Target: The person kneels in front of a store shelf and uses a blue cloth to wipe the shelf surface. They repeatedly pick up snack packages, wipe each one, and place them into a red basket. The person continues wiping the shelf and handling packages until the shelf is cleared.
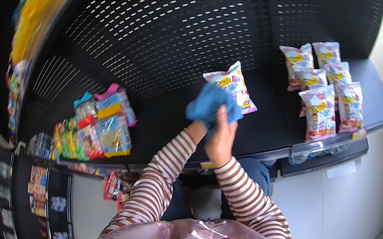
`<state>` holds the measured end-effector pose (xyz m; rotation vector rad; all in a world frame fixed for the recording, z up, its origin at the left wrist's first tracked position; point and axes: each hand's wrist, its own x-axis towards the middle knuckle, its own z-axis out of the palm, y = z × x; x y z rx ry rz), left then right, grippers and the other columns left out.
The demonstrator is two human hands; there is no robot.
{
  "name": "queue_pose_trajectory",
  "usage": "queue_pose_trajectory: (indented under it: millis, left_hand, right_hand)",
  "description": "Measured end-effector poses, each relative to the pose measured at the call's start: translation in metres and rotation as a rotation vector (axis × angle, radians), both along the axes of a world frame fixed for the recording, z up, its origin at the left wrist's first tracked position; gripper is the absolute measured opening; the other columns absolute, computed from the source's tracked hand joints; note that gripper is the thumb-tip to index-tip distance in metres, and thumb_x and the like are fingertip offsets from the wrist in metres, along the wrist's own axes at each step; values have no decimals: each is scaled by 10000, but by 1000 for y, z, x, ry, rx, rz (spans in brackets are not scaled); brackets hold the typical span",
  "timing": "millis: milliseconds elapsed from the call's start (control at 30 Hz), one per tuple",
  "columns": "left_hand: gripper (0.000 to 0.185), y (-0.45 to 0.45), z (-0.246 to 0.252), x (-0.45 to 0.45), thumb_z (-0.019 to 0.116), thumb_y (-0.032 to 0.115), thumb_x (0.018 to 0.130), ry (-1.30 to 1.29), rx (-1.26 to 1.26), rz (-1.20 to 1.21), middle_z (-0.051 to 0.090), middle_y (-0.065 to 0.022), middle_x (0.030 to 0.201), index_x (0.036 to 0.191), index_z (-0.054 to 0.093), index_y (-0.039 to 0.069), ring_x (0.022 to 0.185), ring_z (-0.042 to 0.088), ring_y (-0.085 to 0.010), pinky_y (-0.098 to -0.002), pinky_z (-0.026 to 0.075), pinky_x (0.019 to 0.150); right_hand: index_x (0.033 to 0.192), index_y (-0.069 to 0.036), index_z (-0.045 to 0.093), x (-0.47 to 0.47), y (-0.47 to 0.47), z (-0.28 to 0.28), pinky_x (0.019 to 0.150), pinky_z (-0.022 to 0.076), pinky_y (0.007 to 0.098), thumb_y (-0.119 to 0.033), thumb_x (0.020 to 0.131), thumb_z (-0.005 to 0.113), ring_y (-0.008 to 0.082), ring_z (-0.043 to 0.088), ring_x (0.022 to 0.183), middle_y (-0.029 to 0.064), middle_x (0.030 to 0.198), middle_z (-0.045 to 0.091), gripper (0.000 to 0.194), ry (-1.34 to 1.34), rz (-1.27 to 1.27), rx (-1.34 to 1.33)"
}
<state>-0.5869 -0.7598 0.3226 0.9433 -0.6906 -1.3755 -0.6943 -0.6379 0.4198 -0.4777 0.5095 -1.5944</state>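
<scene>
A blue cloth (211,104) covers most of my left hand (199,125), of which only the wrist area shows; its fingers are hidden. My right hand (221,137) is upright against the cloth's right edge, thumb on the cloth, near a white and pink snack bag (242,92). That bag is just beyond the cloth, partly covered by it, above the black shelf (257,130). Whether a hand supports the bag cannot be told.
Several similar snack bags (318,113) stand in rows at the right end of the shelf. Mixed packets (100,127) lie at its left. A perforated black back panel (170,15) rises behind. Below is a pale tiled floor (306,201); more stocked shelves (27,183) stand lower left.
</scene>
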Motion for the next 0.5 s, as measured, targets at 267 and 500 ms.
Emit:
queue_pose_trajectory:
  millis: [267, 500]
  left_hand:
    - [503, 154, 53, 74, 578, 67, 942, -36, -71, -66, 615, -117, 1331, 1428, 460, 17, 1208, 632, -242, -386, 525, 1026]
    - [503, 173, 56, 84, 532, 347, 1048, 273, -190, -50, 590, -96, 1369, 1455, 452, 62, 1239, 602, -209, -375, 491, 1062]
  right_hand:
    - [1437, -13, 523, 23, 1, -8, 1198, 249, 518, -143, 930, 615, 420, 389, 1446, 221, 1548, 442, 531, 1202, -317, -635]
    - [1466, -85, 523, 58, 21, -22, 1210, 217, 545, -190, 910, 631, 384, 331, 1493, 181, 1597, 390, 577, 1453, -166, -822]
